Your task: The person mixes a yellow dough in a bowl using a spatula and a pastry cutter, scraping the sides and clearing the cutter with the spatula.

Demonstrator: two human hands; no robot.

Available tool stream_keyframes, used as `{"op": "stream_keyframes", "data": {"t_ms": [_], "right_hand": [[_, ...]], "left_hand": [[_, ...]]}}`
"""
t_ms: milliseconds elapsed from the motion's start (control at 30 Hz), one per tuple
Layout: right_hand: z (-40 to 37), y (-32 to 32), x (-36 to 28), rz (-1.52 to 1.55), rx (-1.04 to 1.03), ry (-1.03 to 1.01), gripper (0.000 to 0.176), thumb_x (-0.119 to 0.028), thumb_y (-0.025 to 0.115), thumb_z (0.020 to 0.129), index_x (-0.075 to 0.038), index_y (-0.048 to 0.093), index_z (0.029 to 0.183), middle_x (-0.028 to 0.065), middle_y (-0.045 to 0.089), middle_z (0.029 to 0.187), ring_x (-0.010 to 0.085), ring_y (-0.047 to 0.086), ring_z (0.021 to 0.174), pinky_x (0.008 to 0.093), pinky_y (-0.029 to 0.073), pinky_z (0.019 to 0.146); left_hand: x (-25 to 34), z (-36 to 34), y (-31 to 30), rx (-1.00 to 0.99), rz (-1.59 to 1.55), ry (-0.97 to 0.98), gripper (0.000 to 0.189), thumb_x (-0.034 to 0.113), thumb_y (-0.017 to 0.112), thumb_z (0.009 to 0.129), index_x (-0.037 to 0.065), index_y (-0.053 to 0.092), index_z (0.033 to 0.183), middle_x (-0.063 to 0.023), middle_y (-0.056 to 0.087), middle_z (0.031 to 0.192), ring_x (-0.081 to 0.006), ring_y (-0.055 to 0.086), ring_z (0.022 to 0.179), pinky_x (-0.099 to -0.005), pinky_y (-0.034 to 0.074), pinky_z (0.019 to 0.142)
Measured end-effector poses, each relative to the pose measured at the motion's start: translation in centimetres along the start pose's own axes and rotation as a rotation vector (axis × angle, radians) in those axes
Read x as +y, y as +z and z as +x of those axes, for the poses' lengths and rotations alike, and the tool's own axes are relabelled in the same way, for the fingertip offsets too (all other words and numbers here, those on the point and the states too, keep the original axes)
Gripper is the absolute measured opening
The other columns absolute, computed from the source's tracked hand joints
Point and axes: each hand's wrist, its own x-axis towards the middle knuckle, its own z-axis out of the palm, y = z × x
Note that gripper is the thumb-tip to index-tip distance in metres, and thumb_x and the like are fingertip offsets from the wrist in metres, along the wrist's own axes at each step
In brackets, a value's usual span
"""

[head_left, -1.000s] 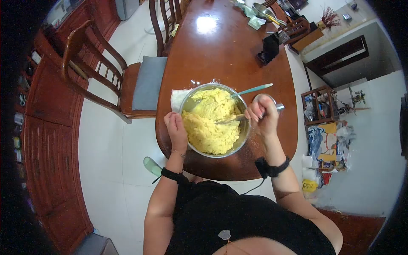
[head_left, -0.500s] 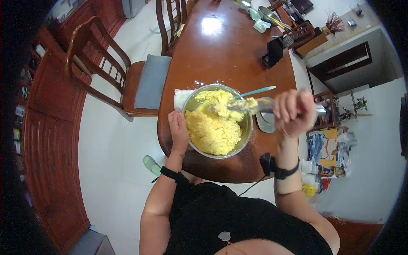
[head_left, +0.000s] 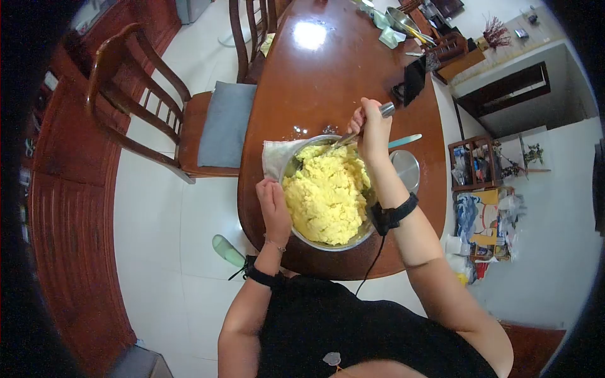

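A metal bowl (head_left: 333, 248) full of lumpy yellow mash (head_left: 328, 195) stands near the table's rounded front end. My left hand (head_left: 273, 206) is closed on the left rim of the bowl. In my closed right hand (head_left: 372, 129) is a long metal-handled tool (head_left: 344, 139), slanting down into the far side of the mash. Its working end is buried, so its exact kind is hidden. A white cloth (head_left: 273, 159) lies partly under the bowl's left side. To the right are a teal-handled utensil (head_left: 405, 140) and a round, shallow, pale dish or lid (head_left: 407, 170).
The brown wooden table (head_left: 315, 82) stretches away from me. A dark tablet-like device (head_left: 413, 80) stands at its right edge, and another metal bowl (head_left: 398, 20) sits at the far end. A chair with a grey cushion (head_left: 225, 126) is on the left.
My right hand has moved left and away from me, bringing the mash-coated end of the tool down into the mash. My left hand stays at the bowl's rim.
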Motion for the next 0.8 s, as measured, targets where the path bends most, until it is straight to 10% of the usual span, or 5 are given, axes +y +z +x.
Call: {"op": "stream_keyframes", "data": {"t_ms": [333,800], "right_hand": [[2.6,0.0,2.0,0.090,0.006,0.538,0.026,-0.014,0.049,0.080,-0.013,0.034,0.060,-0.0012,0.031,0.048,0.0106,0.029,0.038,0.0287,0.031,0.042],[-6.3,-4.4,-6.3,-0.034,-0.249,0.293,0.032,-0.014,0.039,0.086,-0.014,0.029,0.055,-0.0024,0.030,0.041,0.0087,0.026,0.032,0.0269,0.027,0.037]], "left_hand": [[0.6,0.3,0.0,0.000,-0.025,-0.020,0.021,0.014,0.037,0.094,-0.005,0.044,0.088,-0.0119,0.041,0.099,-0.0211,0.041,0.094,-0.0282,0.031,0.088],[0.7,0.0,-0.5,-0.014,0.088,0.028,0.021,0.015,0.037,0.095,-0.004,0.044,0.097,-0.0096,0.040,0.102,-0.0184,0.040,0.095,-0.0276,0.032,0.088]]}}
